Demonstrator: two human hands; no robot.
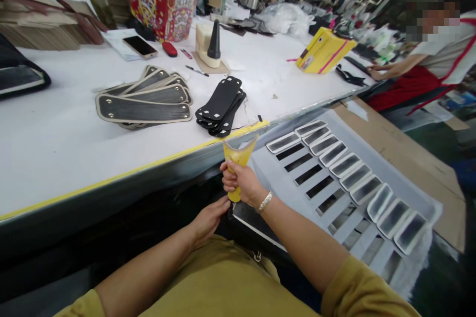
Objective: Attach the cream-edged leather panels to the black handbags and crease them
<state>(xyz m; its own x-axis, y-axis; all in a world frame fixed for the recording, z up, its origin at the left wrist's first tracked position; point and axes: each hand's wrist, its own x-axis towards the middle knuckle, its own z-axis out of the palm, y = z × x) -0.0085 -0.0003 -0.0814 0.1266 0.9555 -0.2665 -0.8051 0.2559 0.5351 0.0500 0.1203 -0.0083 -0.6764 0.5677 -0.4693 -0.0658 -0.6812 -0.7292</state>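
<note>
My right hand (241,181) is wrapped round a yellow tool (237,154) with a flared, concave top edge; its exact kind is unclear. Just below, my left hand (212,215) stretches its fingers toward the tool's lower end, with the fingertips at or against it. Under the hands lies a dark panel with a pale edge (256,225), partly hidden by my right forearm. On the white table ahead sit a stack of black strips with rounded ends (221,104) and a fanned pile of grey-bordered dark pieces (145,99).
To the right, a slatted white sheet (297,168) carries several pale-rimmed pieces (344,166). A red patterned box (161,2), a phone (140,46), a black cone (214,42) and a yellow box (325,52) stand on the table (55,143). A co-worker (424,64) sits far right.
</note>
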